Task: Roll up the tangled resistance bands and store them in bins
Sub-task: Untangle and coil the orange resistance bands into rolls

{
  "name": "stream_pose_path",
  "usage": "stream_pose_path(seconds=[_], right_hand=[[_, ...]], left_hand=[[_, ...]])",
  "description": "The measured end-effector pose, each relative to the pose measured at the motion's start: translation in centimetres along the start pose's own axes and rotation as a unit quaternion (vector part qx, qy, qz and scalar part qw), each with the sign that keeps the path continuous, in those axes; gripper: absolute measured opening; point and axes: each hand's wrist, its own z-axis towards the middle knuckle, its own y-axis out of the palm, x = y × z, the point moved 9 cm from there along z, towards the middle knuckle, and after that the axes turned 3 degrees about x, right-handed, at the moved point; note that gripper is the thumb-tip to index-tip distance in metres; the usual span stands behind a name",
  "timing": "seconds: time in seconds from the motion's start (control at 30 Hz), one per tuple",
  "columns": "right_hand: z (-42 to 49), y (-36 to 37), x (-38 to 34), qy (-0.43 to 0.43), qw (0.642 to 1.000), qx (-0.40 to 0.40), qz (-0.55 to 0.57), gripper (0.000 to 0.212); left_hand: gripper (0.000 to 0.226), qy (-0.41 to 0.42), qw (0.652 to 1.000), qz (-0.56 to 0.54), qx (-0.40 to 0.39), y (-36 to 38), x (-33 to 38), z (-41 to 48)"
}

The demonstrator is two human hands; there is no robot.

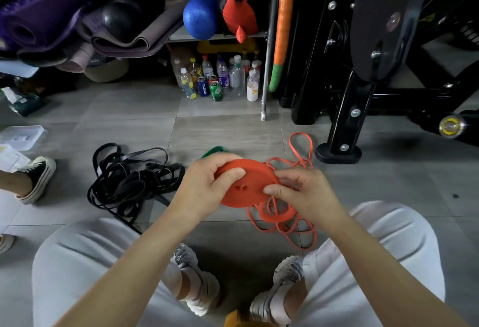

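A black gym machine (363,41) fills the upper right. At centre left, tangled black bands (129,181) lie on the floor (220,124). Mid-frame sits the half-rolled orange band (248,182). The left hand (204,186) grips the coil, and the right hand (305,191) pinches its loose strand.

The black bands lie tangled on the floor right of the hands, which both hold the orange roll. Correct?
Not quite: in the head view the black bands lie tangled on the floor left of the hands. The left hand and right hand both hold the orange roll.
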Motion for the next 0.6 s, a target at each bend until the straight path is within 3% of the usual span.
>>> stream_pose_path(seconds=[0.17, 0.3, 0.37, 0.43, 0.5, 0.6], right_hand=[[-0.8, 0.2, 1.5, 0.041, 0.993, 0.014, 0.114, 0.049], [-0.8, 0.1, 1.9, 0.070, 0.991, 0.006, 0.115, 0.020], [-0.7, 0.1, 1.9, 0.063, 0.993, -0.015, 0.095, 0.007], [-0.5, 0.1, 1.7, 0.045, 0.998, -0.033, 0.042, 0.015], [-0.1, 0.6, 1.3, 0.004, 0.994, -0.056, -0.091, 0.006], [0.2, 1.4, 0.3, -0.048, 0.966, -0.068, -0.244, 0.022]], left_hand=[[0.016, -0.065, 0.985, -0.157, 0.035, 0.5, -1.6, -0.3], [0.017, -0.098, 0.977, -0.188, 0.024, 1.2, -2.3, -0.5], [0.009, -0.087, 0.990, -0.112, -0.020, 1.4, -2.0, -0.4], [0.029, -0.035, 0.996, 0.050, -0.072, 1.7, -1.1, -0.2], [0.053, 0.050, 0.965, 0.228, -0.118, 2.9, 0.4, -0.6], [0.067, 0.132, 0.916, 0.344, -0.161, 5.6, 1.6, -1.6]])
